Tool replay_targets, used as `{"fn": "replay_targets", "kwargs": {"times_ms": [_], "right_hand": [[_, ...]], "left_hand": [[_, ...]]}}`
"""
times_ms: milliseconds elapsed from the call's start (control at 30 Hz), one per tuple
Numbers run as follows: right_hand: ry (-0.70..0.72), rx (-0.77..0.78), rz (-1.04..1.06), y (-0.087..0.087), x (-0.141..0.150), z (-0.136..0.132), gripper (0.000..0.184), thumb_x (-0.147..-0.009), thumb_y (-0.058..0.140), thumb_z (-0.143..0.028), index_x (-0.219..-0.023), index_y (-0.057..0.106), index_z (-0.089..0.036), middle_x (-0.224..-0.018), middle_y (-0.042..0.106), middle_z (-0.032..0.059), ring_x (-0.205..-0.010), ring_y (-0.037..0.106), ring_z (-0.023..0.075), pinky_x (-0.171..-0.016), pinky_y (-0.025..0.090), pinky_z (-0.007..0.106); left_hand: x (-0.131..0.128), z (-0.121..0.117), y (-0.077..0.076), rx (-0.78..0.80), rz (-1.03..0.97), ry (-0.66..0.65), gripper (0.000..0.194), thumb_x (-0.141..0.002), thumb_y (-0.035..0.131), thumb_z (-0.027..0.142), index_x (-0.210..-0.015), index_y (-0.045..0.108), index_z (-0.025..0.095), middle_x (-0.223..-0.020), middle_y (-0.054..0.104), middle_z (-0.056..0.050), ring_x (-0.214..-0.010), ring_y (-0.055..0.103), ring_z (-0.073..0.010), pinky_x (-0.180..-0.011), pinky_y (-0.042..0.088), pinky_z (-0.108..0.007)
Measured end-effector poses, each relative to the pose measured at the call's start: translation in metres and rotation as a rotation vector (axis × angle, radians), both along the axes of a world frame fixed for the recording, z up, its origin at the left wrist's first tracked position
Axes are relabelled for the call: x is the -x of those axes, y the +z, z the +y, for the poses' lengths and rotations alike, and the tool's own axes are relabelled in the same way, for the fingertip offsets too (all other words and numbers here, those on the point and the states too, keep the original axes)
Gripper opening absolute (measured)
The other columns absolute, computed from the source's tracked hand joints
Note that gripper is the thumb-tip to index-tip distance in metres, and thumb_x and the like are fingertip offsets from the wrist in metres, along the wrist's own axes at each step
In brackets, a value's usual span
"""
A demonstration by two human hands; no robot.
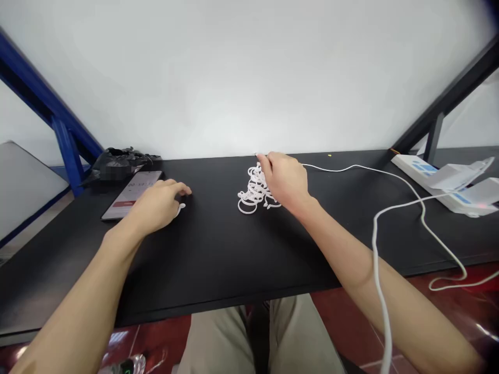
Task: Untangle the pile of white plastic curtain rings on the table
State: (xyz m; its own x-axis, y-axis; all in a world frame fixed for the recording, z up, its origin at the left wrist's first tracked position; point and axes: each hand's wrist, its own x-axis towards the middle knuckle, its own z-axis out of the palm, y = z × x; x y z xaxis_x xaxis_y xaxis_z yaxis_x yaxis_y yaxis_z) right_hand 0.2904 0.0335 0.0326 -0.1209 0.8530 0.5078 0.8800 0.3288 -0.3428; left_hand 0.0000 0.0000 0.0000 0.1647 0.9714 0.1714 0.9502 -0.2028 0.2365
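Note:
A pile of tangled white loops or ties [253, 193] lies on the black table [218, 249] near its far edge. My right hand [284, 179] rests on the pile's right side, fingers curled and pinched at the top of the pile. My left hand [158, 205] lies palm down further left, fingers bent over a small white piece [181, 209] that shows by its fingertips. A phone [130, 196] with a timer on its screen lies just beyond the left hand.
A white cable [390, 208] runs from the far table edge across my right forearm and down off the front. White devices with blue labels [448, 182] sit at the far right. A black plastic bag [117, 161] lies at the back left beside a blue frame [66, 140].

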Motion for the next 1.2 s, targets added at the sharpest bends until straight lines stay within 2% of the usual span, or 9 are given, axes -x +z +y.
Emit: {"fn": "replay_targets", "kwargs": {"times_ms": [67,167,333,467,700,767,933,1067,1200], "right_hand": [[-0.082,0.038,-0.112,-0.002,-0.004,0.004,0.045,-0.102,0.037,-0.043,-0.084,0.066,-0.015,-0.084,0.066,0.0112,-0.072,0.061,0.0208,-0.064,0.036,0.032],[-0.102,0.056,-0.122,-0.004,-0.003,0.004,0.046,-0.103,0.034,-0.044,-0.092,0.067,-0.014,-0.091,0.067,0.0126,-0.075,0.062,0.0215,-0.063,0.036,0.032],[0.149,-0.008,-0.073,-0.007,0.015,-0.012,0.04,-0.103,0.038,-0.042,-0.09,0.066,-0.017,-0.094,0.067,0.0059,-0.079,0.061,0.0166,-0.065,0.034,0.029],[0.37,0.014,-0.113,-0.016,0.029,-0.025,0.038,-0.102,0.041,-0.043,-0.09,0.067,-0.018,-0.092,0.068,0.0028,-0.076,0.059,0.0127,-0.063,0.033,0.027],[0.482,0.014,-0.151,-0.022,0.032,-0.03,0.037,-0.102,0.041,-0.042,-0.093,0.069,-0.018,-0.088,0.067,0.0009,-0.065,0.053,0.0101,-0.058,0.028,0.027],[0.489,0.017,-0.153,-0.021,0.032,-0.03,0.039,-0.102,0.042,-0.044,-0.093,0.069,-0.018,-0.088,0.067,0.0011,-0.065,0.052,0.0104,-0.058,0.028,0.027],[0.463,0.035,-0.138,-0.019,0.032,-0.029,0.046,-0.1,0.041,-0.053,-0.086,0.068,-0.018,-0.081,0.067,0.0011,-0.064,0.051,0.0108,-0.059,0.026,0.027],[0.511,0.035,-0.077,-0.02,0.032,-0.029,0.043,-0.099,0.044,-0.048,-0.078,0.064,-0.017,-0.078,0.066,0.0012,-0.065,0.05,0.0106,-0.059,0.027,0.027],[0.649,0.174,0.208,-0.019,0.033,-0.03,0.036,-0.098,0.05,-0.042,-0.076,0.063,-0.017,-0.074,0.065,-0.0001,-0.064,0.05,0.0092,-0.062,0.032,0.025]], "left_hand": [[0.005,0.0,-0.006,0.012,0.081,0.004,0.039,-0.072,0.048,0.015,-0.104,0.069,0.024,-0.111,0.069,-0.012,-0.11,0.059,-0.0363,-0.094,0.045,-0.049],[0.001,-0.001,-0.005,0.021,0.133,0.038,0.035,-0.078,0.044,0.018,-0.104,0.068,0.022,-0.108,0.07,-0.012,-0.107,0.061,-0.0352,-0.09,0.046,-0.046],[-0.021,-0.005,0.001,0.026,0.155,0.121,0.026,-0.085,0.04,0.029,-0.092,0.064,0.022,-0.102,0.07,-0.009,-0.092,0.065,-0.0307,-0.077,0.048,-0.041],[-0.031,-0.008,0.0,0.02,0.168,0.133,0.024,-0.083,0.039,0.025,-0.094,0.061,0.023,-0.103,0.068,-0.007,-0.091,0.065,-0.028,-0.071,0.046,-0.036],[-0.031,-0.01,0.001,0.022,0.056,-0.006,0.013,-0.079,0.048,0.026,-0.087,0.058,0.024,-0.094,0.065,-0.005,-0.085,0.062,-0.0242,-0.076,0.045,-0.035],[-0.039,-0.012,0.004,0.037,-0.052,-0.009,0.009,-0.082,0.05,0.03,-0.083,0.056,0.023,-0.086,0.064,-0.003,-0.076,0.06,-0.0218,-0.07,0.044,-0.034],[-0.058,-0.019,0.013,0.162,-0.536,-0.038,0.024,-0.087,0.059,0.046,-0.086,0.055,0.022,-0.076,0.062,0.002,-0.063,0.055,-0.0145,-0.062,0.042,-0.028],[-0.059,-0.023,0.017,0.246,-0.819,-0.087,0.029,-0.084,0.068,0.046,-0.083,0.057,0.02,-0.073,0.059,0.003,-0.06,0.05,-0.0102,-0.059,0.039,-0.025],[-0.058,-0.024,0.02,0.329,-1.073,-0.164,0.03,-0.081,0.075,0.042,-0.079,0.055,0.019,-0.064,0.054,0.005,-0.053,0.043,-0.0084,-0.055,0.034,-0.024]]}}
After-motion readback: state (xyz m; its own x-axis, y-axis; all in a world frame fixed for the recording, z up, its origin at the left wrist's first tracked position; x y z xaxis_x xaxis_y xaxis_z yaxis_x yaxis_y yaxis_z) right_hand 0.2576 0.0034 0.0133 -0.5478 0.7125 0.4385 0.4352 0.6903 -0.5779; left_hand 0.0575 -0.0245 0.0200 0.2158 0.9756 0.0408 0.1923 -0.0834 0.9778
